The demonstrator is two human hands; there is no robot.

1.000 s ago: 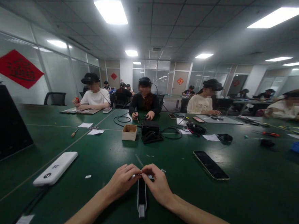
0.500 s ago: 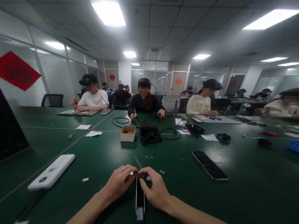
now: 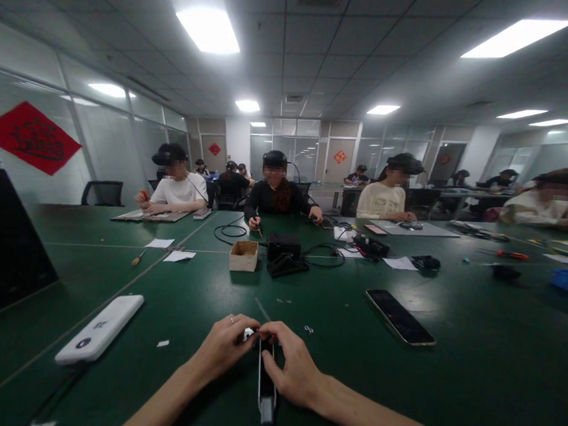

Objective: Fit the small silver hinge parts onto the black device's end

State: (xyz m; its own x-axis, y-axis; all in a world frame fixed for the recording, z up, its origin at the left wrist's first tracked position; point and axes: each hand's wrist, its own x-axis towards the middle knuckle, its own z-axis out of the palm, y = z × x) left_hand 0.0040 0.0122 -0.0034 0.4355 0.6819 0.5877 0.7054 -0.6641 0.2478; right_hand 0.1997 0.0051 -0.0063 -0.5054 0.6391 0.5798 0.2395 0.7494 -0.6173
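A long narrow thing [image 3: 267, 384] with pale edges, a dark middle and a grey block at its near end lies in front of me, pointing away. At its far end my left hand [image 3: 226, 345] has its fingers closed in a pinch, with a small whitish bit showing beneath the fingertips. What this pinch holds is too small to make out. Opposite it, my right hand [image 3: 293, 363] bends its fingers over the same far end, its thumb against the thing's right side. The fingertips of both hands nearly meet and hide that end.
Small shiny parts [image 3: 309, 329] lie just beyond my right hand. A phone [image 3: 400, 317] rests to the right, a white device [image 3: 101, 330] with a cable to the left. Farther off stand an open box [image 3: 243, 257] and a black device [image 3: 284, 249] with cables. Several people sit across the table.
My hands stay at the far end of the narrow thing; the right fingers have shifted slightly. A small pale bit beside them is now hidden. Across the table, a person's hand moved rightward.
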